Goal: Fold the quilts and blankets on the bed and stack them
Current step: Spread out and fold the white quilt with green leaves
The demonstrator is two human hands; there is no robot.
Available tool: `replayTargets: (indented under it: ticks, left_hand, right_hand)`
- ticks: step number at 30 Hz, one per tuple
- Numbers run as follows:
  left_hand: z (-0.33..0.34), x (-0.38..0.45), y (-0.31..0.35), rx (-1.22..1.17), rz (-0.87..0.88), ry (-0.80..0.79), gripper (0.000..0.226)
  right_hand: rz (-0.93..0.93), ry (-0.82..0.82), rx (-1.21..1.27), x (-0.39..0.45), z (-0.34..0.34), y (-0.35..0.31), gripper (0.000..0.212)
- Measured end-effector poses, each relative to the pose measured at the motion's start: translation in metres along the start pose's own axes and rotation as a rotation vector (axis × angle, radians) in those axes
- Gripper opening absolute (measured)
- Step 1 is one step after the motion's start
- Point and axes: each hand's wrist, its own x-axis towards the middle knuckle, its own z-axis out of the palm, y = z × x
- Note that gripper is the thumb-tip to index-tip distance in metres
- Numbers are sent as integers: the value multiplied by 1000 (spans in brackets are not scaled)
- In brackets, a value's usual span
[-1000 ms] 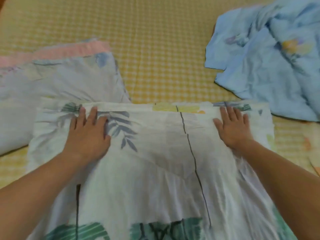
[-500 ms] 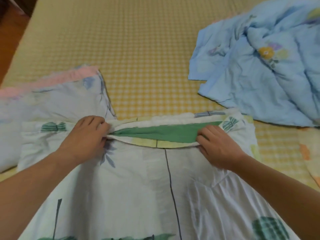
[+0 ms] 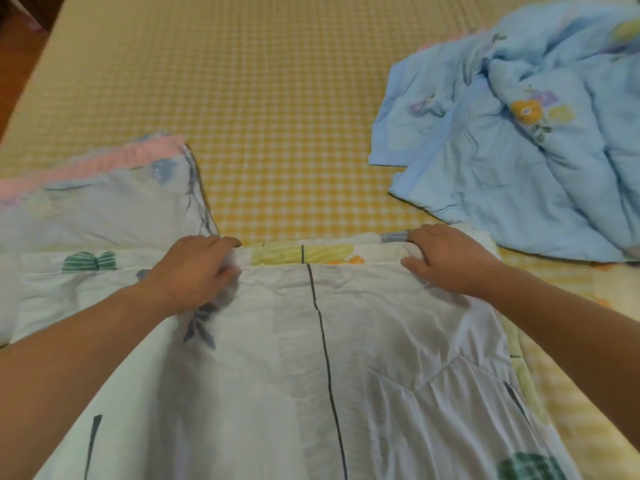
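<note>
A white quilt (image 3: pixel 311 358) with green and blue leaf prints lies spread in front of me on the bed. My left hand (image 3: pixel 194 271) grips its far folded edge, fingers curled over the layers. My right hand (image 3: pixel 446 261) grips the same edge further right, thumb below and fingers over the top. A folded pale quilt (image 3: pixel 104 206) with a pink border lies flat at the left, partly under the white one. A crumpled light blue blanket (image 3: pixel 526 157) with flower prints lies in a heap at the right.
The bed (image 3: pixel 277 116) is covered by a yellow checked sheet that stretches bare beyond the quilts. A dark floor strip (image 3: pixel 20 36) shows past the bed's far left corner.
Both hands went from lying flat on the quilt to gripping its far edge. The edge opened and showed a green inner side, and now the layers lie closed together again.
</note>
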Motion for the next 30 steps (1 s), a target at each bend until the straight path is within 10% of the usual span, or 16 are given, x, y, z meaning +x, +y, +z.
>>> replayTargets:
  ticks: [16, 21, 26, 30]
  left_hand:
    - [8, -23, 2, 192, 450, -237, 22]
    - [15, -28, 1, 165, 361, -186, 29]
    - [1, -2, -11, 46, 97, -167, 54]
    - [-11, 22, -11, -126, -133, -190, 25]
  right_hand:
    - [-457, 203, -282, -58, 15, 20, 6]
    - [-212, 199, -160, -73, 11, 21, 38]
    - [-200, 212, -198, -74, -2, 30, 11]
    - [-13, 381, -244, -42, -19, 35, 9]
